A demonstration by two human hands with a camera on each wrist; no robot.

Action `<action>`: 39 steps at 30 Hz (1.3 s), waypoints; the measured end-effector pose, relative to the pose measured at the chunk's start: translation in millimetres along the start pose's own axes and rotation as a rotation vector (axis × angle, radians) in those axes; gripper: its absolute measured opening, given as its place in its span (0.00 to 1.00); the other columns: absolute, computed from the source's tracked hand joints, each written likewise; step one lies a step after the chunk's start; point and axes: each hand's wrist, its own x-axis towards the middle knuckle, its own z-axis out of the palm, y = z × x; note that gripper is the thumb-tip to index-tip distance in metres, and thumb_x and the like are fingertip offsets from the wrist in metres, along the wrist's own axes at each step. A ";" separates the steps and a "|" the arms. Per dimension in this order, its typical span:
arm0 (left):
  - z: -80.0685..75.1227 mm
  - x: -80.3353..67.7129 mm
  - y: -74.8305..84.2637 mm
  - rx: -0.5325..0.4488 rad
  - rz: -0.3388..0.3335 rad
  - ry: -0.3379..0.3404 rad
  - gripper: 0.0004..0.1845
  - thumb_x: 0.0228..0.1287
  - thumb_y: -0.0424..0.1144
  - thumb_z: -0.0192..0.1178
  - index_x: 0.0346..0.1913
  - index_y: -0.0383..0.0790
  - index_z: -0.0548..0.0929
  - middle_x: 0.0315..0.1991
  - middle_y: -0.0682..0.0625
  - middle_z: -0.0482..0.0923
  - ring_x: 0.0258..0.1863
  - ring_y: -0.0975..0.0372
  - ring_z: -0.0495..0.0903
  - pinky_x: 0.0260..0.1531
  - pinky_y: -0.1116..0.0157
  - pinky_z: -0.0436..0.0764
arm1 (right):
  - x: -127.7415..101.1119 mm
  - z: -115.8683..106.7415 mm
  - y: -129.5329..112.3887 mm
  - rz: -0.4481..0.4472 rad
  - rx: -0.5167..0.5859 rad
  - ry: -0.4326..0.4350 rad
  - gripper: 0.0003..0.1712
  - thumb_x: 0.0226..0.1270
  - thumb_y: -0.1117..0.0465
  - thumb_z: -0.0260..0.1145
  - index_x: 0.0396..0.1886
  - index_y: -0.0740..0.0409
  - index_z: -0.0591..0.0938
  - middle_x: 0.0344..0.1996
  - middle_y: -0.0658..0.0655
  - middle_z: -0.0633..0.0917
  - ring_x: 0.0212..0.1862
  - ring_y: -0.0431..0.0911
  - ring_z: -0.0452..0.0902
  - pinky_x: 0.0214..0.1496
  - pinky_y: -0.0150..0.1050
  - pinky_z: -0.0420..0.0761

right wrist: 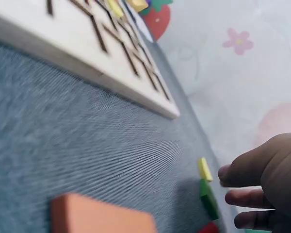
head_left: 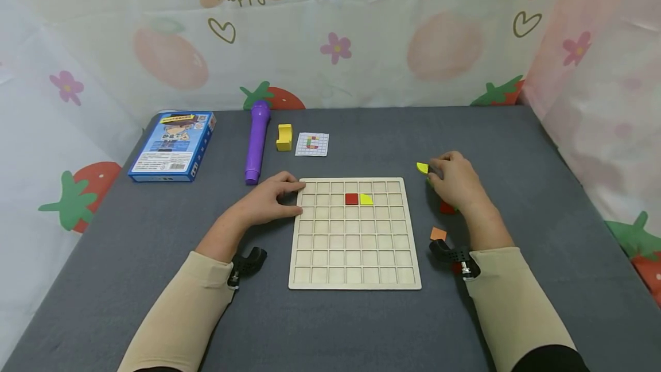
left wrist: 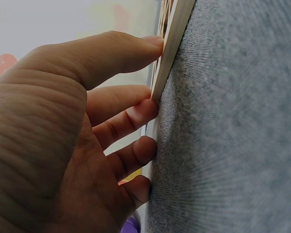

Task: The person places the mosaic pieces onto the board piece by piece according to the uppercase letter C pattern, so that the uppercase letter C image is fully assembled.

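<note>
A pale wooden grid board (head_left: 353,245) lies on the table, with a red square (head_left: 352,199) and a yellow rounded piece (head_left: 366,199) side by side in its upper cells. My left hand (head_left: 271,200) rests at the board's upper left, thumb and index fingertip touching the edge. To the right of the board, my right hand (head_left: 457,179) hovers above loose pieces, holding nothing. Near its fingertips lie another yellow piece (right wrist: 204,169) and a green piece (right wrist: 209,199). A red piece (head_left: 447,208) is partly hidden under that hand, and an orange square (head_left: 438,234) lies nearer the wrist.
Behind the board lie a patterned card (head_left: 312,144), a yellow block (head_left: 284,138) and a purple microphone-shaped tube (head_left: 256,142). A blue box (head_left: 172,146) sits at the back left. Printed cloth (head_left: 372,33) hangs behind the grey table (head_left: 361,332).
</note>
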 end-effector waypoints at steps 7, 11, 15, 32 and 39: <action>0.5 0.0 -1.0 0.006 -0.006 -0.005 0.34 0.65 0.40 0.71 0.71 0.32 0.74 0.55 0.44 0.72 0.47 0.54 0.69 0.45 0.57 0.68 | 4.6 11.7 2.9 0.008 -0.055 0.011 0.28 0.79 0.60 0.58 0.72 0.68 0.72 0.67 0.74 0.66 0.66 0.70 0.60 0.64 0.65 0.64; 0.0 0.4 -0.9 0.014 -0.009 -0.006 0.34 0.65 0.41 0.71 0.72 0.32 0.74 0.55 0.44 0.72 0.47 0.54 0.69 0.46 0.56 0.68 | 5.7 16.4 2.7 0.016 -0.089 0.041 0.28 0.78 0.58 0.58 0.72 0.65 0.74 0.70 0.73 0.64 0.70 0.71 0.55 0.65 0.67 0.60; -0.2 0.2 -0.5 0.014 -0.010 -0.007 0.35 0.65 0.41 0.71 0.72 0.32 0.74 0.54 0.44 0.73 0.48 0.54 0.69 0.47 0.56 0.68 | 4.7 16.9 -0.2 0.006 -0.107 0.102 0.22 0.77 0.59 0.58 0.61 0.67 0.83 0.66 0.71 0.70 0.69 0.70 0.59 0.64 0.68 0.62; 0.3 1.6 -2.5 0.023 -0.002 -0.002 0.35 0.65 0.42 0.71 0.71 0.33 0.74 0.54 0.44 0.73 0.48 0.54 0.70 0.47 0.56 0.68 | 0.6 15.4 -10.8 -0.012 -0.135 0.063 0.21 0.73 0.55 0.69 0.60 0.60 0.86 0.62 0.70 0.75 0.65 0.68 0.65 0.61 0.67 0.66; 0.0 1.3 -2.2 0.022 -0.006 -0.001 0.35 0.64 0.42 0.72 0.71 0.33 0.75 0.54 0.44 0.73 0.48 0.54 0.70 0.47 0.56 0.68 | 3.6 16.6 -12.1 -0.081 -0.109 0.146 0.18 0.72 0.57 0.68 0.55 0.64 0.87 0.58 0.69 0.79 0.62 0.68 0.69 0.60 0.67 0.68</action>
